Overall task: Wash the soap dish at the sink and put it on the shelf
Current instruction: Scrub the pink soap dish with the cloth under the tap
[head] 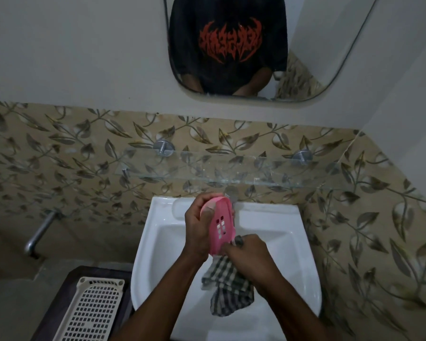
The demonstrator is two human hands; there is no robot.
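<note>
Clearly mid-task: the left hand (197, 227) clasps the pink soap dish (220, 226) over the sink (303, 267), while the right hand (250, 257), at its five o'clock, pinches a checked cloth (225, 284) against it. The glass shelf (244, 168) at twelve o'clock awaits.

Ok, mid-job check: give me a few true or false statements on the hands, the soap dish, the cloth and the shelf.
1. The left hand holds the pink soap dish over the sink. True.
2. The right hand is empty. False: it grips a checked cloth against the dish's lower end.
3. The dish sits on the glass shelf. False: it is in hand, below the shelf.
4. The dish has slots cut through it. True.
5. A pale plastic basket lies left of the sink. True.
</note>
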